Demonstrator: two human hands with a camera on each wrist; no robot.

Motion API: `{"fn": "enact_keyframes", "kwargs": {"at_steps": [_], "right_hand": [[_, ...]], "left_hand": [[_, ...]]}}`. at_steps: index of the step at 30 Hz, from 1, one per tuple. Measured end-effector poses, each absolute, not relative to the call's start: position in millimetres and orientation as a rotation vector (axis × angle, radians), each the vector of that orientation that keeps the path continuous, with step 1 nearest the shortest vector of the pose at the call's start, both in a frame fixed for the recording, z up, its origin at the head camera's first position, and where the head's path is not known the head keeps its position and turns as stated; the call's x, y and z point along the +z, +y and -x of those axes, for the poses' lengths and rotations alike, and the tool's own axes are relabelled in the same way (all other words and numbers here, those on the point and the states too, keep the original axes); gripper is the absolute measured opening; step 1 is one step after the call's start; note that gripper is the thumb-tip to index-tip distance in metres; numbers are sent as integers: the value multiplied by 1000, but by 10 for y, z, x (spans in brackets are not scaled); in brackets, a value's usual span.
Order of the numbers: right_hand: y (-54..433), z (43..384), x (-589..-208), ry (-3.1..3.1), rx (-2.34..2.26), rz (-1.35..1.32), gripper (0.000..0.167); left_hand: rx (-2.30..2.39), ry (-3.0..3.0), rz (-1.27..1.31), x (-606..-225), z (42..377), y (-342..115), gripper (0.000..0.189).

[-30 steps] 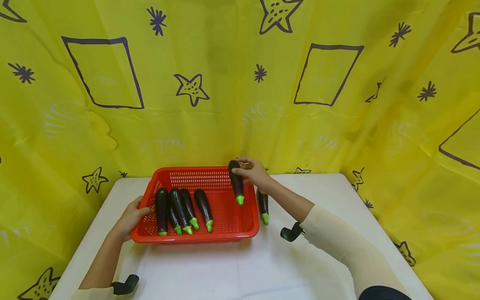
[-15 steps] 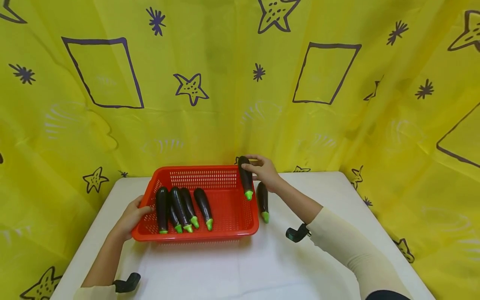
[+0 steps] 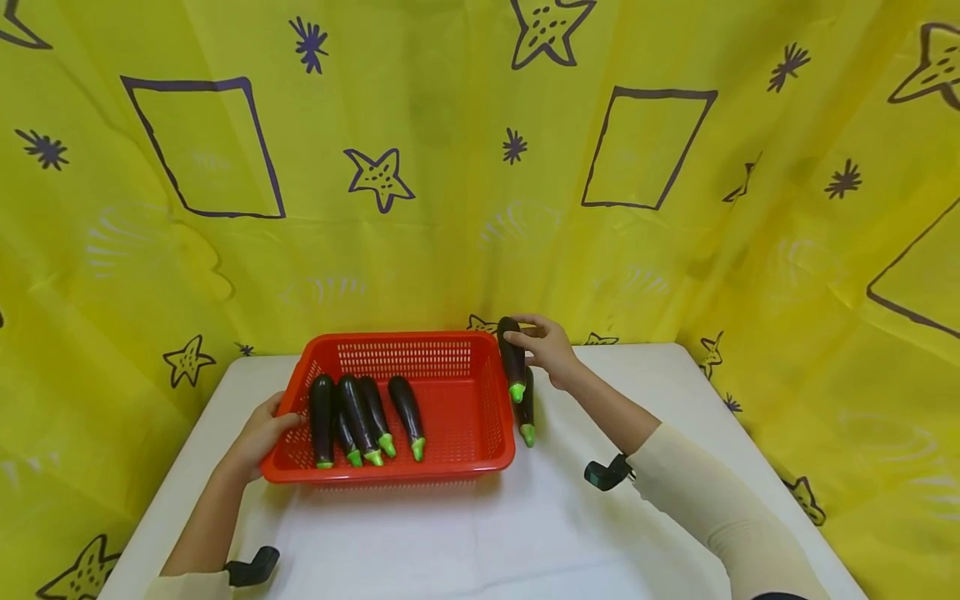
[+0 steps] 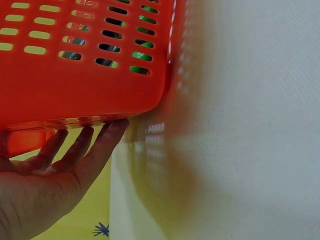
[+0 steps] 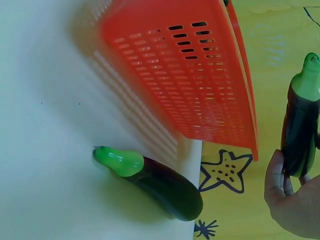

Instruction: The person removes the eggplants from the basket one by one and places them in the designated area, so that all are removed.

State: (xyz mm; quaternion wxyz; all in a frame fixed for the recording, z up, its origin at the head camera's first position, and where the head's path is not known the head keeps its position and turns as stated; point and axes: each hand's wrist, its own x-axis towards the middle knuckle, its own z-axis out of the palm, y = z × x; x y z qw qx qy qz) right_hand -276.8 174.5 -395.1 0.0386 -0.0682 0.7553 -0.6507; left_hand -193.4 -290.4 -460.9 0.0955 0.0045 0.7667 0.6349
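Observation:
My right hand (image 3: 551, 350) pinches a dark eggplant (image 3: 512, 358) with a bright green stem end, raised just past the basket's right rim. In the right wrist view that held eggplant (image 5: 301, 122) points its green end up. A second eggplant (image 5: 167, 190) lies on the table beside the basket, partly overlapped by the held one in the head view. My left hand (image 3: 264, 435) grips the left rim of the red plastic basket (image 3: 390, 477), thumb over it; in the left wrist view its fingers (image 4: 100, 147) reach under the rim. Several eggplants (image 3: 360, 417) lie in the basket's left half.
The white table (image 3: 420, 546) carries the basket and the loose eggplant. A yellow curtain (image 3: 450, 267) with drawn stars and frames hangs behind and along both sides, meeting the table's back edge. Each wrist wears a small black camera (image 3: 609, 472).
My right hand has carried its eggplant rightward from over the basket to outside its right rim, above the eggplant on the table. The left hand and the basket stay put.

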Motion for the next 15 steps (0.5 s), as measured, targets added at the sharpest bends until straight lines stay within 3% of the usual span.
{"fn": "enact_keyframes", "kwargs": {"at_steps": [15], "right_hand": [[1875, 2792, -4074, 2363, -2018, 169, 53]], "left_hand": [[1876, 2261, 5, -4640, 1944, -2926, 56]]}}
